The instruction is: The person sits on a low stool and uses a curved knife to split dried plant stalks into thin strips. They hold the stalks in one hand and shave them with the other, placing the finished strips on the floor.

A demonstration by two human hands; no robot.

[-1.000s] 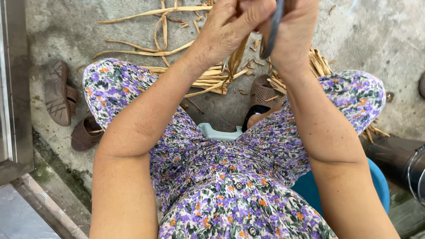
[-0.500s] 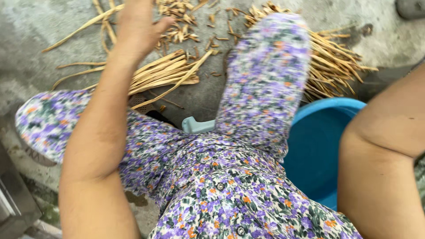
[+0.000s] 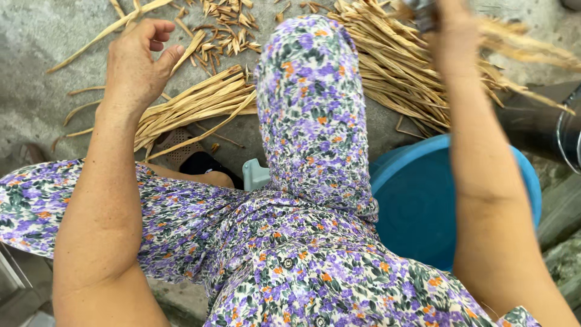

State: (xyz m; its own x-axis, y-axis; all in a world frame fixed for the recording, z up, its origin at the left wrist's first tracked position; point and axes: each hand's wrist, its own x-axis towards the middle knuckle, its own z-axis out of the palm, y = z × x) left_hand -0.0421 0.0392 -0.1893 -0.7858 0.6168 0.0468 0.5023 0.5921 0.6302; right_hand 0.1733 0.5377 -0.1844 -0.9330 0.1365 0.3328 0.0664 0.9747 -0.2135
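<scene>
My left hand (image 3: 136,63) hovers with its fingers apart and holds nothing, just above a bundle of dry tan strips (image 3: 200,103) on the concrete floor. My right hand (image 3: 454,30) is raised at the top edge and closed around a grey tool (image 3: 422,13), only part of which shows. A blurred tan strip (image 3: 526,51) runs to the right from that hand; whether the hand holds it I cannot tell. My raised knee in purple flowered cloth (image 3: 308,91) stands between the two hands.
A larger heap of dry strips (image 3: 387,66) lies beyond the knee, with short cut pieces (image 3: 224,18) scattered at the top. A blue plastic basin (image 3: 417,206) sits at my right side, a dark metal container (image 3: 544,130) beyond it. A brown sandal (image 3: 175,145) lies under the bundle.
Both hands were together at the top a second ago. They have parted: the left has gone out over the bundle, and the right arm has risen at the right with the tool.
</scene>
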